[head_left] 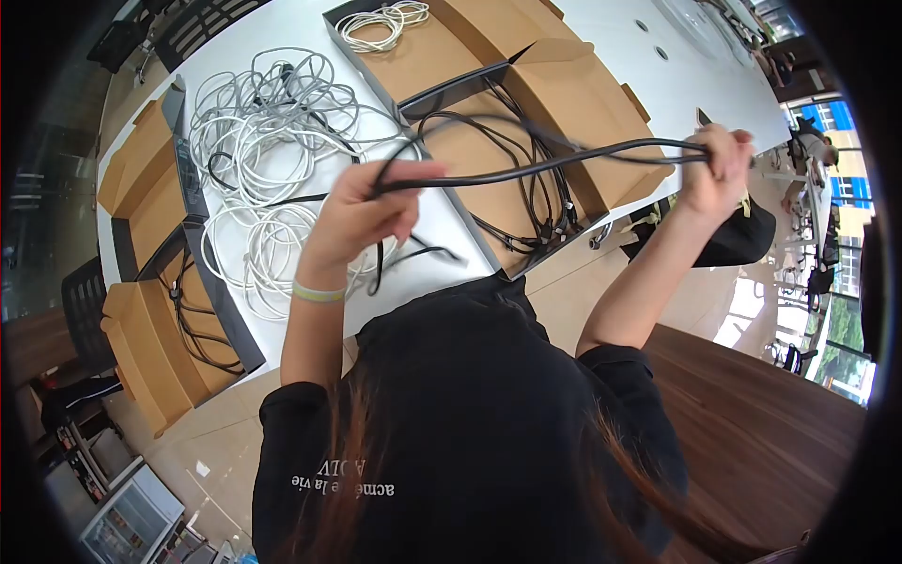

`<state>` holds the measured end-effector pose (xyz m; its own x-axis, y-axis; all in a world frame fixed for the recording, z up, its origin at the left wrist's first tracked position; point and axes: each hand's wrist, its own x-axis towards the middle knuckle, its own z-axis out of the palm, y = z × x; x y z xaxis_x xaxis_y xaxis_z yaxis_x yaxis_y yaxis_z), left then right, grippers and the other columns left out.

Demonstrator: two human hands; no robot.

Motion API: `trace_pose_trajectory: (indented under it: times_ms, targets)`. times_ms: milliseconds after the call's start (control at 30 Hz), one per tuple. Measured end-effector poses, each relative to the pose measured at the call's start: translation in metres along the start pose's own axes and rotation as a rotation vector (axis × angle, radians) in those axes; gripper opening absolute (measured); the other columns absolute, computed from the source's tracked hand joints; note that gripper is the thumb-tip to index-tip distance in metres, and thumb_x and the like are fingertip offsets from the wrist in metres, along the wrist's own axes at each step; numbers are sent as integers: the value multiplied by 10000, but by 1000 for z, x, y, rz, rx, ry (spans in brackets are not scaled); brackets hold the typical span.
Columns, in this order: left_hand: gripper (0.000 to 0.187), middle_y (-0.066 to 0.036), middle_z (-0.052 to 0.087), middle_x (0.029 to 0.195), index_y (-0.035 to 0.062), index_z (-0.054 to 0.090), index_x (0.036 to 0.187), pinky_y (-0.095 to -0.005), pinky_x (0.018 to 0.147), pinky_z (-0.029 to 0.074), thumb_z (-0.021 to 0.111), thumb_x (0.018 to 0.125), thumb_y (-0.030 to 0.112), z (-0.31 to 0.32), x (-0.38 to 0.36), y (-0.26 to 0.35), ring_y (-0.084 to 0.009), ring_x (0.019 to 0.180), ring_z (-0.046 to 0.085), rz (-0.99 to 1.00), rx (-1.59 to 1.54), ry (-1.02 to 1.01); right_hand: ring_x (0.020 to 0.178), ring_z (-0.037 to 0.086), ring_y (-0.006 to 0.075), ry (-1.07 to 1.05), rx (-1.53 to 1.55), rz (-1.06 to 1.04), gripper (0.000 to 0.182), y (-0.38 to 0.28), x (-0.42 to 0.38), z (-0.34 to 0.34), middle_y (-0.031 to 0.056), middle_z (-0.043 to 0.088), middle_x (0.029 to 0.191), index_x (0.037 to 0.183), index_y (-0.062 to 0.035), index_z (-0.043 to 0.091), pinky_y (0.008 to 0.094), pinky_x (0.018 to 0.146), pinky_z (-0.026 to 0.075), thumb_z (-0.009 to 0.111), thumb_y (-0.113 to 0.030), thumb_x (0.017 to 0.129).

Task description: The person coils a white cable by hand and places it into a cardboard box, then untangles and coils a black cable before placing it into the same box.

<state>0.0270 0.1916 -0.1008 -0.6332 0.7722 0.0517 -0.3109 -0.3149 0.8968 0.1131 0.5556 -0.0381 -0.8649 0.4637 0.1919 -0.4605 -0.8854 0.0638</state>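
White table (620,28) with tangled white cables (272,141) and open cardboard boxes (564,94).

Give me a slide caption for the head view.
Left hand and right hand stretch a black cable above cardboard boxes on a white table.

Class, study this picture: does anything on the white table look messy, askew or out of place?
Yes. A tangle of white cables sprawls loose over the white table, not in a box, while other white cables lie coiled inside a cardboard box.
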Motion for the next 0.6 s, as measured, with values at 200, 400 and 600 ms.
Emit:
trace_pose_trajectory:
  times_ms: [200, 400, 600]
  targets:
    - [558, -90, 582, 595, -43, 654, 826, -231, 430, 371, 703, 661, 488, 5, -6, 32, -141, 491, 552, 579, 240, -24, 523, 386, 91, 422, -40, 122, 228, 72, -37, -100, -19, 421, 585, 843, -34, 531, 226, 478, 356, 569, -256, 878]
    - [525, -77, 518, 1042, 77, 554, 847, -250, 557, 419, 436, 822, 588, 6, 7, 34, -159, 832, 489, 919, -337, 149, 701, 602, 191, 562, -268, 537, 312, 159, -86, -138, 79, 613, 733, 812, -44, 573, 315, 629, 513, 548, -344, 890]
    - [486, -128, 244, 1447, 178, 558, 896, -620, 957, 368, 362, 820, 616, 14, 9, 40, -414, 1293, 275, 1026, -337, 137, 863, 552, 194, 699, -392, 873, 410, 210, -108, -110, 57, 595, 810, 975, -74, 582, 381, 805, 436, 420, -446, 921]
